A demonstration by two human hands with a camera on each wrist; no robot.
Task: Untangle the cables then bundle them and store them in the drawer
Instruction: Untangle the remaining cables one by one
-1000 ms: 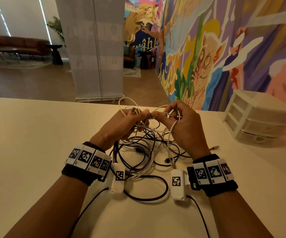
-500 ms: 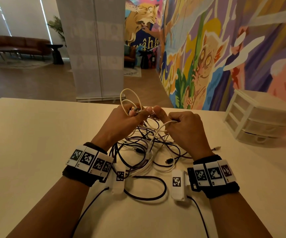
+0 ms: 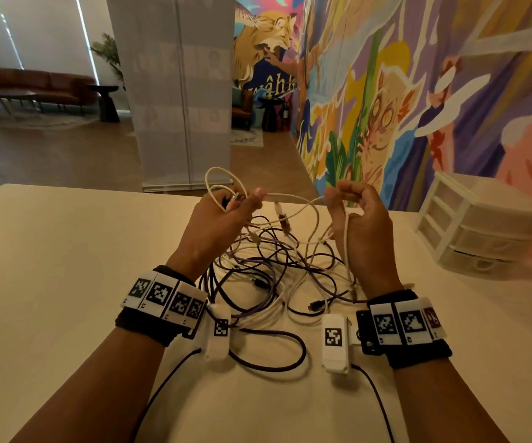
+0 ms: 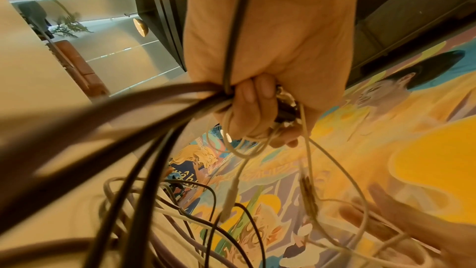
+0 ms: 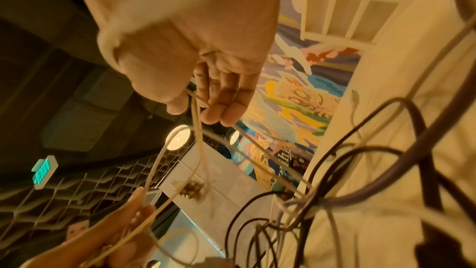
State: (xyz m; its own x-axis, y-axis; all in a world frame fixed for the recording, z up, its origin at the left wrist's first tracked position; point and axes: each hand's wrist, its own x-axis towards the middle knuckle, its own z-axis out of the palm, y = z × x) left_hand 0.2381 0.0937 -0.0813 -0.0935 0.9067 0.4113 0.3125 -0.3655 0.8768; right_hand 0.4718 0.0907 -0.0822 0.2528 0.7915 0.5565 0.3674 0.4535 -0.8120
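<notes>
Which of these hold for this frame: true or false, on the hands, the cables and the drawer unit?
1. Both hands grip the same cream cable. True.
2. The left hand lies flat on the table. False: it is raised, holding cable loops.
3. The cable tangle lies on the table between the wrists. True.
4. The white drawer unit stands to the person's left. False: it stands to the right.
5. The right hand holds nothing. False: it pinches the cream cable.

wristbands (image 3: 143,324): black, both wrists – white tiles with black square codes
wrist cameras (image 3: 335,343): white pods, coded too – thin black leads trailing off
</notes>
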